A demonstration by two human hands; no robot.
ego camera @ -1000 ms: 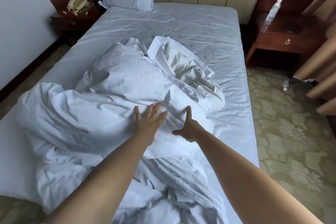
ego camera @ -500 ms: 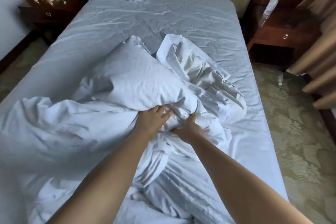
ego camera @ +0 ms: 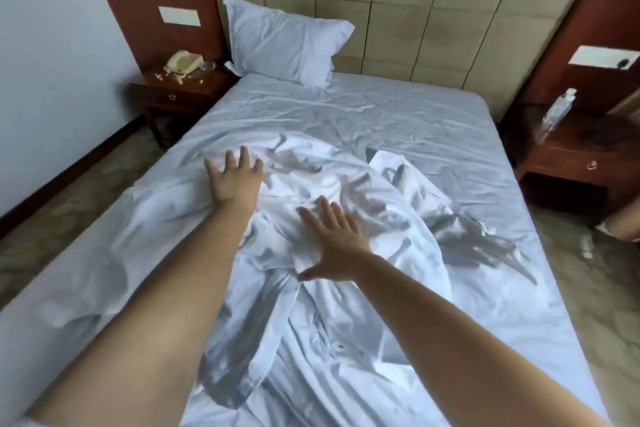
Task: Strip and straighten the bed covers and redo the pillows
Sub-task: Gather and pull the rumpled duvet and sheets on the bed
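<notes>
A crumpled white duvet lies heaped across the near half of the bed, which has a wrinkled white fitted sheet. My left hand is spread flat with straight fingers over the duvet's far left part. My right hand is also flat and spread, over the middle of the heap, thumb pointing towards me. Neither hand grips any fabric. One white pillow leans against the padded headboard at the far left of the bed.
A wooden nightstand at the left carries a beige telephone and scattered bits. The right nightstand has a plastic bottle on it. Patterned carpet runs along both sides of the bed.
Both hands let go of the bunched duvet and spread flat farther up the bed. The tall heap has dropped into a flatter spread. The view has tilted up towards the headboard.
</notes>
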